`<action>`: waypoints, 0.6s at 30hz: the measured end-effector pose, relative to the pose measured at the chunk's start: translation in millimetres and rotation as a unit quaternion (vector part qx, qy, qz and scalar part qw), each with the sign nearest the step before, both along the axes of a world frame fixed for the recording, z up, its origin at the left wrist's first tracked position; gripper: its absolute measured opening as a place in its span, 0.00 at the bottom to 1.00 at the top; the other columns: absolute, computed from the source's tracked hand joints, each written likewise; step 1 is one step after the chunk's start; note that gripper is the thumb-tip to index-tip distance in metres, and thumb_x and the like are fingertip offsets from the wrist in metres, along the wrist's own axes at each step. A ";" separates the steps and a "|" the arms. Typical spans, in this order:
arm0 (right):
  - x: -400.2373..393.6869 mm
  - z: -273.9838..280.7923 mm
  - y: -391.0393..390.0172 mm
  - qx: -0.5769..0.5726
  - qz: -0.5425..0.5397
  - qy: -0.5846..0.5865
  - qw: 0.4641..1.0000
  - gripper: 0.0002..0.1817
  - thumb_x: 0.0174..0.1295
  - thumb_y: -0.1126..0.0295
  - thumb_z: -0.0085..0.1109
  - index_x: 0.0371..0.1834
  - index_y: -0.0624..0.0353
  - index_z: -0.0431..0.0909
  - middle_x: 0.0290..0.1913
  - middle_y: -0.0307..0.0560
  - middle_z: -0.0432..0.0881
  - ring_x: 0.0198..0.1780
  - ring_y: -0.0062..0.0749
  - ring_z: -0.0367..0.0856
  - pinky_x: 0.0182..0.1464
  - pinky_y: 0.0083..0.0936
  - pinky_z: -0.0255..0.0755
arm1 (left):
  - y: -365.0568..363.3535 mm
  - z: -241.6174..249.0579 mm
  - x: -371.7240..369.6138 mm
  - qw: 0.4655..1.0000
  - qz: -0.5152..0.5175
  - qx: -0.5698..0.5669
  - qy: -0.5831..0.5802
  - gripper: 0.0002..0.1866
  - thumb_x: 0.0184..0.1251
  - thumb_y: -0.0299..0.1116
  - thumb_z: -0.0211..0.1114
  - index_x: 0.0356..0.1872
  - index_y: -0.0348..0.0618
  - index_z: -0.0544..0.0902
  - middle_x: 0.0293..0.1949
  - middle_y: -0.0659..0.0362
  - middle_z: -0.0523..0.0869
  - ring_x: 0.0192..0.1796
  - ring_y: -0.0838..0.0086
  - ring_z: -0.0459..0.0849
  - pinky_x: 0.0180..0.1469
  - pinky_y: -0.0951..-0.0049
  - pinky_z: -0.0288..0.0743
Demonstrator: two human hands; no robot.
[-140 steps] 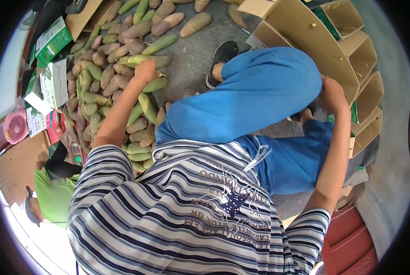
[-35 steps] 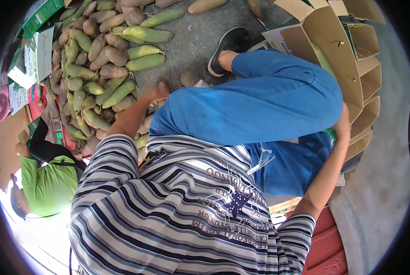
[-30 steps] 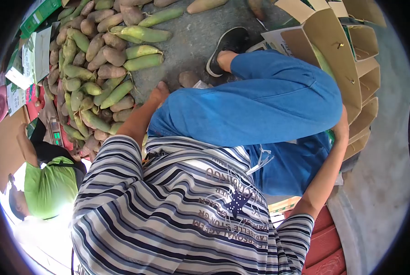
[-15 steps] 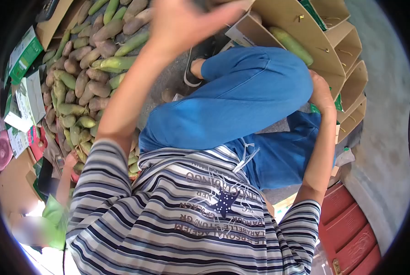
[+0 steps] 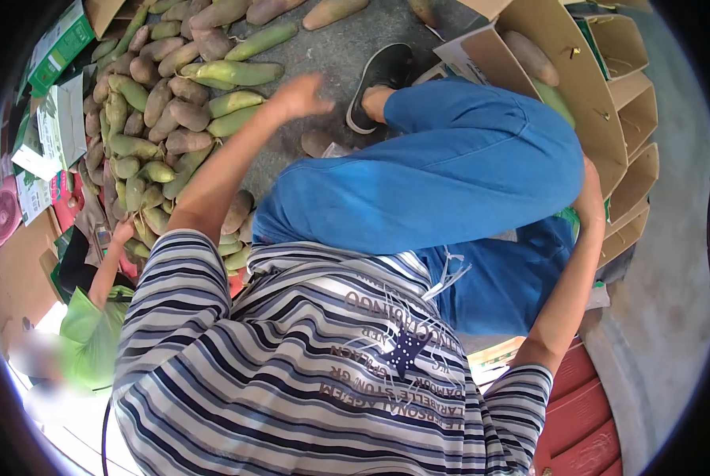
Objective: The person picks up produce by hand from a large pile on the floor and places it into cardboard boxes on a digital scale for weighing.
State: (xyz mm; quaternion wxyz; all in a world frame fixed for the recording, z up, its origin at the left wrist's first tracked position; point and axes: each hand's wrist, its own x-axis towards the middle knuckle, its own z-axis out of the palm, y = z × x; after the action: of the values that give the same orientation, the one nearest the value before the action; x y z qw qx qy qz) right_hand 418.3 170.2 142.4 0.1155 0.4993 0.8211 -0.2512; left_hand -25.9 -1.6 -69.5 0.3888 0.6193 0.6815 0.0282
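Note:
My left hand (image 5: 301, 97) is above the grey floor, right of the vegetable pile (image 5: 164, 119), with its fingers apart and nothing in it. My right hand (image 5: 589, 194) lies against the outer side of my raised blue-trousered knee, near the open cardboard box (image 5: 600, 103); its fingers are mostly hidden. Inside that box lie a brown vegetable (image 5: 529, 57) and a long green one (image 5: 554, 99), partly hidden by my knee. The pile mixes green and brown elongated vegetables.
Other cardboard boxes (image 5: 634, 163) line the right side. My black shoe (image 5: 386, 67) is on the floor near a loose brown vegetable (image 5: 317, 143). Another person in green (image 5: 85, 325) reaches to the pile at the left. A pink fan (image 5: 3, 213) and green-white cartons (image 5: 60, 47) stand farther left.
My left hand has moved down and away from the boxes toward the pile. The brown vegetable in the box now shows more fully. The whole view has shifted slightly.

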 end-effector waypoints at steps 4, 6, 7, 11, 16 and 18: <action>4.9 0.6 -0.4 -0.014 -0.031 0.017 0.999 0.19 0.55 0.71 0.52 0.51 0.62 0.74 0.50 0.58 0.78 0.53 0.52 0.75 0.54 0.34 0.69 | -86.8 -51.6 29.5 0.978 -0.192 0.027 0.080 0.33 0.53 0.43 0.64 0.61 0.42 0.68 0.57 0.49 0.72 0.59 0.56 0.70 0.56 0.59 0.67; 7.2 -2.0 1.4 -0.025 -0.037 0.023 0.999 0.19 0.55 0.71 0.52 0.51 0.62 0.74 0.50 0.59 0.78 0.53 0.52 0.75 0.54 0.34 0.69 | -99.8 -59.2 43.3 0.963 -0.241 0.054 0.109 0.32 0.54 0.41 0.62 0.62 0.45 0.67 0.56 0.51 0.72 0.60 0.59 0.69 0.56 0.60 0.66; 12.9 -5.5 3.6 -0.028 -0.040 0.025 0.999 0.19 0.55 0.71 0.52 0.51 0.63 0.74 0.50 0.59 0.78 0.53 0.53 0.75 0.54 0.34 0.68 | -99.3 -62.8 49.1 0.964 -0.236 0.050 0.115 0.31 0.55 0.41 0.61 0.62 0.46 0.68 0.55 0.52 0.73 0.60 0.61 0.70 0.55 0.60 0.66; 11.4 -4.1 2.7 -0.034 -0.072 0.020 0.997 0.19 0.54 0.71 0.53 0.51 0.63 0.74 0.50 0.60 0.77 0.53 0.53 0.75 0.55 0.34 0.68 | -87.6 -71.9 53.7 0.959 -0.252 -0.001 0.131 0.23 0.55 0.42 0.60 0.53 0.47 0.75 0.49 0.54 0.75 0.55 0.63 0.72 0.54 0.61 0.67; 7.9 -1.2 1.0 -0.015 -0.035 0.006 0.999 0.19 0.55 0.72 0.52 0.52 0.63 0.74 0.51 0.60 0.77 0.54 0.52 0.75 0.55 0.34 0.68 | -78.3 -23.3 24.9 0.974 -0.184 -0.069 0.116 0.27 0.42 0.45 0.70 0.45 0.42 0.78 0.46 0.49 0.77 0.52 0.56 0.75 0.52 0.60 0.70; 6.3 -0.7 1.7 -0.017 -0.028 0.002 0.999 0.19 0.55 0.73 0.52 0.52 0.62 0.74 0.51 0.59 0.77 0.54 0.51 0.75 0.56 0.34 0.68 | -82.4 -16.6 -5.6 0.981 -0.078 -0.120 0.132 0.32 0.37 0.47 0.73 0.46 0.40 0.79 0.46 0.48 0.79 0.51 0.53 0.77 0.53 0.62 0.72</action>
State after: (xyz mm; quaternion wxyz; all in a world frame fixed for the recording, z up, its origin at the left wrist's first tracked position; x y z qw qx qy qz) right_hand 424.7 171.9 141.7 0.1149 0.5199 0.8026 -0.2689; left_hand -31.5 -84.0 -86.1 0.3678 0.6176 0.6751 -0.1659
